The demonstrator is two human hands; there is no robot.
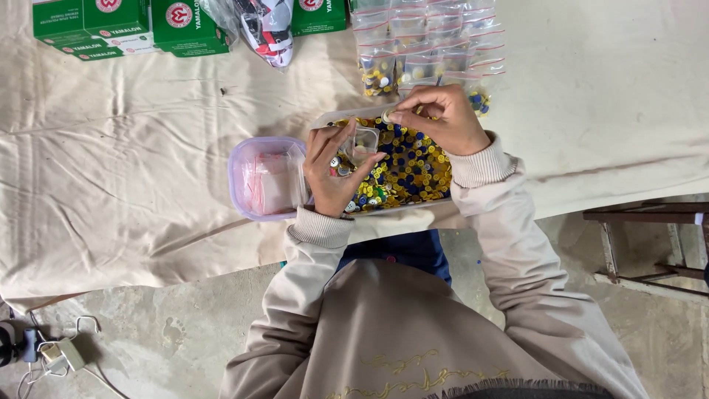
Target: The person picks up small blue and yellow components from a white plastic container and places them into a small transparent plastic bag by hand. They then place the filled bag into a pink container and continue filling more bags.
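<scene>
My left hand (334,171) holds a small clear plastic bag (360,144) with a few buttons in it, above a tray (336,118) full of yellow, blue and green buttons (410,170). My right hand (439,118) pinches one small pale button (386,116) between thumb and fingers, just above the bag's mouth. Both hands hover over the tray's far part.
A lilac plastic tub (244,159) with empty clear bags stands left of the tray. Filled small bags (425,41) lie in rows beyond it. Green boxes (122,26) sit at the far left on the cream cloth (111,170). A wooden frame (650,222) stands at right.
</scene>
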